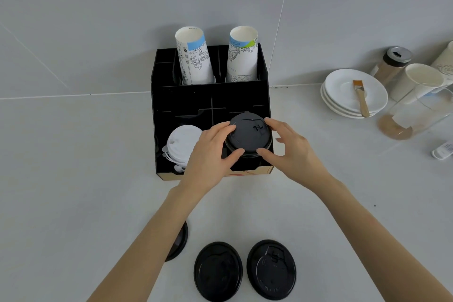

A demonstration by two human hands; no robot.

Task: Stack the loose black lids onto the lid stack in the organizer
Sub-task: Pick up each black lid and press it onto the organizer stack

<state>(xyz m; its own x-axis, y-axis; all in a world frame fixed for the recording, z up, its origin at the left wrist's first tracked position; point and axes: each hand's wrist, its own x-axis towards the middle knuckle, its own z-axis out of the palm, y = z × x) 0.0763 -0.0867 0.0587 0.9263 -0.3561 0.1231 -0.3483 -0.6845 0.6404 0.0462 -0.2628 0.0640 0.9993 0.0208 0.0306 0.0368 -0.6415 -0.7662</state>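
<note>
We hold both hands over the black organizer (pixel 210 95), which stands on the pale surface (pixel 73 154) against the tiled wall. Our left hand (pixel 210 154) and right hand (pixel 289 152) grip opposite sides of a black lid (pixel 248 133), fingers curled on its rim and thumbs at its near edge. That lid sits on top of the black lid stack (pixel 247 152) in the organizer's front right compartment; we cannot tell whether it is fully seated. In the organizer's front left compartment lies a stack of white lids (pixel 181 144), partly hidden behind our left hand. At the back of the organizer two stacks of printed paper cups stand upright, one with a blue band (pixel 193 56) on the left, one with a green and blue band (pixel 242 54) on the right.

In front of the organizer, near the camera, three loose black lids lie on the surface: one mostly hidden under our left forearm (pixel 180 240), one in the middle (pixel 217 271) and one just beside it to the right (pixel 271 270).

Well to the right of the organizer is a stack of white saucers (pixel 343 91) with a small brush (pixel 360 98) resting on top. Beyond them stand a shaker jar with a metal cap (pixel 392 64) and a clear holder (pixel 421 105) with white cups in it.
</note>
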